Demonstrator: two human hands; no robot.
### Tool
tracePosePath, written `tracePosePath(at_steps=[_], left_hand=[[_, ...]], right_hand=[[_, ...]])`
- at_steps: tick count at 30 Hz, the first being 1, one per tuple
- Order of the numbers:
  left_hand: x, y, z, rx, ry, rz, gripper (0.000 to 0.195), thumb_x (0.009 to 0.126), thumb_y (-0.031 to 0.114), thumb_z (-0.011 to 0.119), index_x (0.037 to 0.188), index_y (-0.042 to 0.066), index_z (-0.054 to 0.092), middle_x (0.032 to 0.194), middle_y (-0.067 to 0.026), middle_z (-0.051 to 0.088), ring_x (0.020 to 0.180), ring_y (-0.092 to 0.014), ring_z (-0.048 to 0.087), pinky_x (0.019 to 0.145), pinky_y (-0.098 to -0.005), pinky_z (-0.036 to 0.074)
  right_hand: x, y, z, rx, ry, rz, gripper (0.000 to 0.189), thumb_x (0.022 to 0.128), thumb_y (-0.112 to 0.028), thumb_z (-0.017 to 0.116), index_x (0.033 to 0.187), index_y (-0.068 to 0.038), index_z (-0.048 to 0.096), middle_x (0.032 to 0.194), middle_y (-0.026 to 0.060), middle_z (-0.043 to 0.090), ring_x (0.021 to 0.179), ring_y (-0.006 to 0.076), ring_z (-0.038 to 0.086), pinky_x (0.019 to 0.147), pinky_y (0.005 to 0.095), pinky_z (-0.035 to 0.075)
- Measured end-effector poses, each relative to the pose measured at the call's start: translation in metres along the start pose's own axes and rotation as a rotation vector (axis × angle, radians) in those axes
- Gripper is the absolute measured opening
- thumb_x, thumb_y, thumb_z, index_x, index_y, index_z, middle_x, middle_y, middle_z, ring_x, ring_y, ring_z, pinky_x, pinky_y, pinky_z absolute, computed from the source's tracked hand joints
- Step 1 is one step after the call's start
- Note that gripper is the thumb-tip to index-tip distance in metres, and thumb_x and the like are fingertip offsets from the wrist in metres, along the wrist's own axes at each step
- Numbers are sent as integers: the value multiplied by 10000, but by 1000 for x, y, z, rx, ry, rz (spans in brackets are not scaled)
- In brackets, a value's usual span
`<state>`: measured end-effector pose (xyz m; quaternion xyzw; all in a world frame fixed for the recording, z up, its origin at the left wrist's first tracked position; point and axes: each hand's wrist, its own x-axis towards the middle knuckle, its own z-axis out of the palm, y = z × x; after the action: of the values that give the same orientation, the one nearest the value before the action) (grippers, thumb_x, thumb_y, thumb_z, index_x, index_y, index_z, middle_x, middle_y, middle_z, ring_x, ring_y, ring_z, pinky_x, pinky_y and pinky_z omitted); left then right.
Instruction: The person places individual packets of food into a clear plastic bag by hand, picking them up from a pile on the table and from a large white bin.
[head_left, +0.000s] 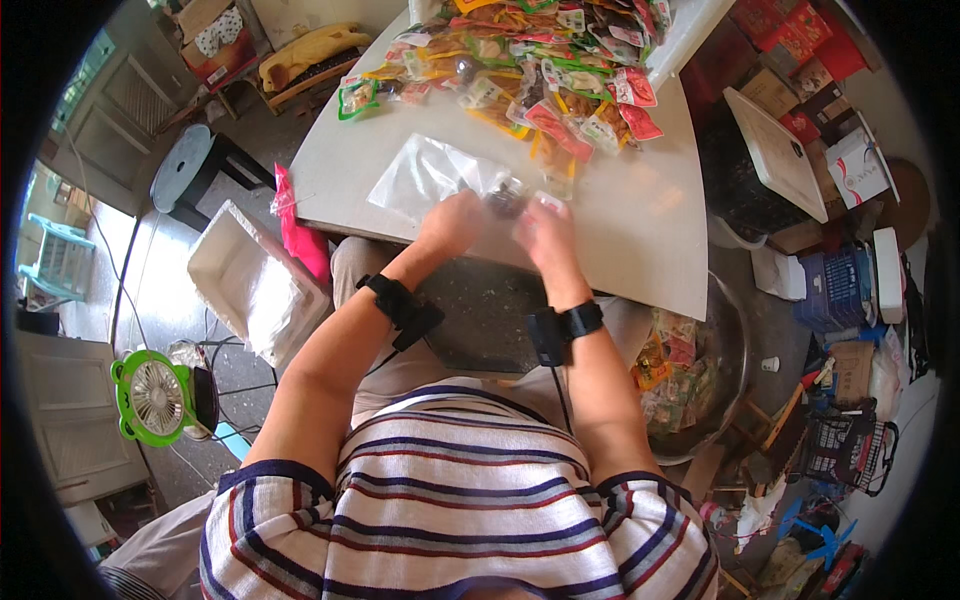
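On the table edge before me lies a clear plastic bag, its right part bunched up. My left hand is closed on the bag's near edge, its fingertips blurred. Just right of it, my right hand is blurred by motion and pinches a small red and white packet. A dark packet shows between the two hands; whether it is inside the bag I cannot tell. Beyond them, a large heap of small sealed food packets in many colours covers the far part of the table.
The pale table has a near edge close to my lap. Left stand a white foam box, a pink bag, a stool and a green fan. At lower right, a round basin holds more packets.
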<state>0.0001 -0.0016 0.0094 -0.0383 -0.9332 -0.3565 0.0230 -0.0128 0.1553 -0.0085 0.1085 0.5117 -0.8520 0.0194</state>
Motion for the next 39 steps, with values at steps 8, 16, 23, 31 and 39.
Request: tracePosePath(at_steps=[8,16,23,31,39], left_hand=[[4,-17,-14,116,154,79,115,677,90,485,776,52,529,765,-145,555,755,-321,527,631,-389,418],[-1,-12,-9,1,202,170,117,680,98,496,776,65,553,759,-122,547,754,-305,521,633,-375,424],[-6,-21,-7,34,214,199,106,706,112,493,777,78,563,748,-115,542,723,-312,523,626,-382,426],[-10,-21,-9,-69,111,274,133,725,99,470,833,53,531,789,-123,535,787,-308,509,663,-368,422],[3,0,-22,39,-7,172,160,731,126,472,856,45,528,841,-130,542,829,-299,516,696,-356,422]], right_hand=[[6,-34,4,-458,-610,113,102,787,-136,495,780,-44,539,692,-7,522,586,64,483,484,211,386],[-1,0,36,-282,-240,-33,102,752,-83,477,797,-14,536,701,35,553,597,109,525,500,234,408],[0,-25,29,-940,-631,66,219,805,-189,459,843,8,549,704,13,536,583,92,467,494,256,384],[-1,-15,48,-521,-471,125,169,797,-182,462,743,-37,531,618,16,511,488,109,476,430,220,372],[15,15,42,-70,-263,138,105,728,-44,469,800,17,517,679,84,529,559,163,515,499,268,424]])
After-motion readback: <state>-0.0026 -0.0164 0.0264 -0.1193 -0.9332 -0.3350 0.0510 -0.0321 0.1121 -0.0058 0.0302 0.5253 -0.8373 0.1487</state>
